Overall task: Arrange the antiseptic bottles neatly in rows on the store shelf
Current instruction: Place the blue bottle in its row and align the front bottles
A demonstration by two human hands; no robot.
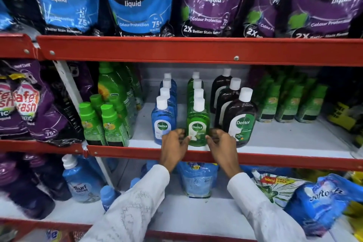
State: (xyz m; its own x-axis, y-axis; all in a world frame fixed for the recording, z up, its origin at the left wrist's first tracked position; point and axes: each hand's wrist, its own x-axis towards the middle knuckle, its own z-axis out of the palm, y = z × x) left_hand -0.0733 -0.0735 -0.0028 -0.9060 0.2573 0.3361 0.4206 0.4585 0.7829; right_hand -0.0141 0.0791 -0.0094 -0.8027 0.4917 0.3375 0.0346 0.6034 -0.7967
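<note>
Both my left hand point(173, 141) and right hand point(220, 140) grasp the front green bottle point(198, 122) at the shelf's front edge point(137, 154); a crooked nudge could topple it off.

Both white-sleeved arms reach forward and up. The left hand point(172, 144) and right hand point(222, 143) sit level, close together, palms facing each other, fingers curled inward, grip loose, fingertips apart.
</note>
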